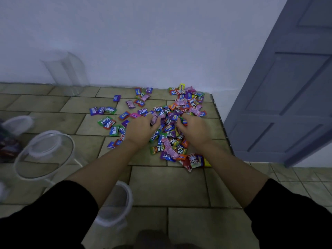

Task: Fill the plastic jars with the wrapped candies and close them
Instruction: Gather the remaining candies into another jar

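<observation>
A heap of wrapped candies (172, 133) in purple, pink, green and orange lies spread on the tiled counter (168, 186) near the wall. My left hand (142, 129) rests in the heap with curled fingers that grip several pink and purple candies. My right hand (193, 129) is in the heap too, fingers curled round candies. An empty clear plastic jar (45, 155) stands at the left with its mouth toward me. A second clear jar (66, 72) stands by the wall. A white lid (116, 203) lies below my left forearm.
Another white lid (18, 124) and a dark blurred object (7, 141) sit at the left edge. The counter ends at the right (221, 123), beside a grey-blue door (287, 97). A tiled floor (305, 186) lies lower right.
</observation>
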